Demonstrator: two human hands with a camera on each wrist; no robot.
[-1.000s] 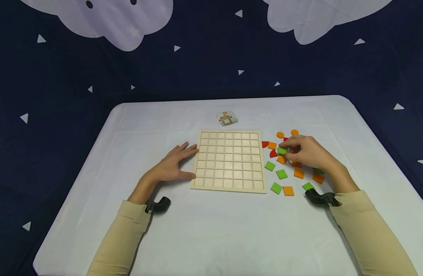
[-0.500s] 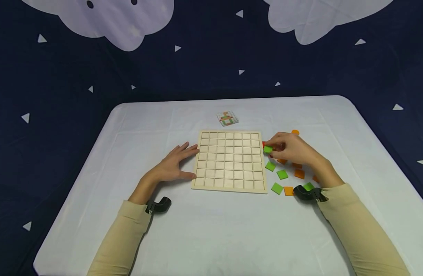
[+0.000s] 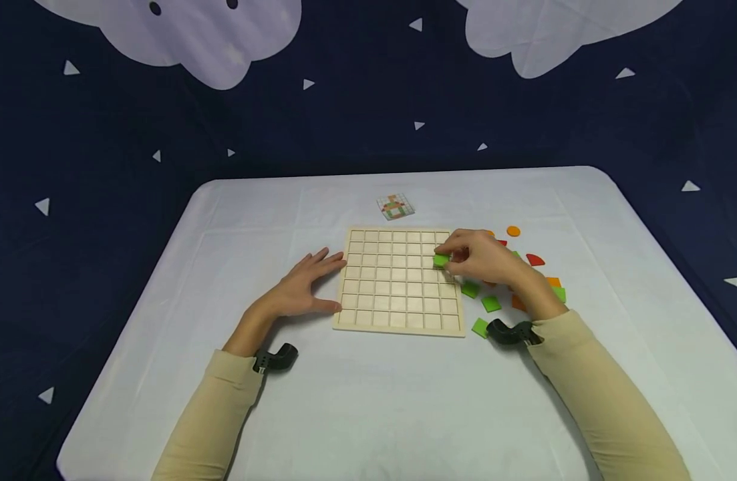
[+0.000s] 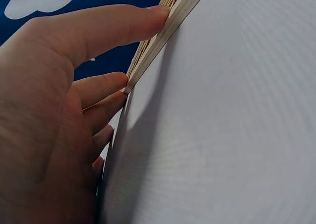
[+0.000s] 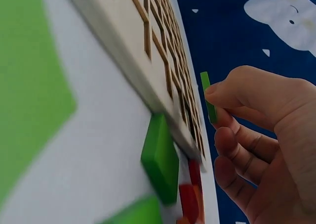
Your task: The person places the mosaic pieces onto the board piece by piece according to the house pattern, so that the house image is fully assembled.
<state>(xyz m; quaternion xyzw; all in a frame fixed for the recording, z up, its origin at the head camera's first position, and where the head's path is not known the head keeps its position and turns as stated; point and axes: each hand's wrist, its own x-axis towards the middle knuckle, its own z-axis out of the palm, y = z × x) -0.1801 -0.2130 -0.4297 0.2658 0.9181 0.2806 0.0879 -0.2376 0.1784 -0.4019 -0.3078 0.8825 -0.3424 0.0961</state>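
A pale wooden grid board (image 3: 398, 280) lies flat on the table, its square cells bare where they show. My left hand (image 3: 299, 287) touches the board's left edge with thumb and fingertips, the fingers fairly straight. Over the right part of the board, my right hand (image 3: 485, 257) pinches a green square tile (image 3: 441, 260) between thumb and fingers. In the right wrist view the held green tile (image 5: 208, 97) stands edge-on, above the board's surface. Part of the board's right side is hidden behind my right hand.
Right of the board lie several loose tiles: green squares (image 3: 491, 304), orange circles (image 3: 513, 231), red quarter-rounds (image 3: 534, 260) and orange squares, some under my right arm. A small pattern card (image 3: 395, 206) rests beyond the board's far edge. The table cloth (image 3: 368, 401) is white.
My right hand has carried the green tile leftward from the loose tiles to over the board's right side. The left hand has stayed at the board's left edge.
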